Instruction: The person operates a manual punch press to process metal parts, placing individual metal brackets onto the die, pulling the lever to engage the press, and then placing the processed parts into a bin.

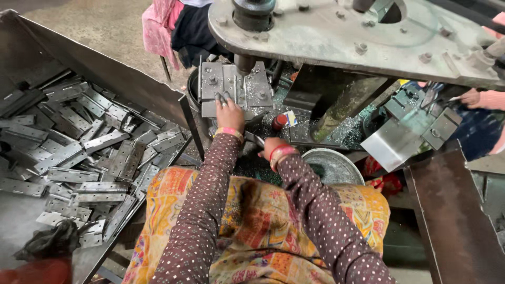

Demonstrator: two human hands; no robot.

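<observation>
Left hand (229, 113) fingers flat on hinge plate (210, 108) under press; right hand (271, 147) grip unclear.

— Where are you sitting?
— You're in a metal workshop: a heavy press (336, 31) stands over its die block (234, 87), a tray (105, 68) beside you holds stamped hinge plates (79, 152), and metal shavings (352, 131) litter the base.
</observation>
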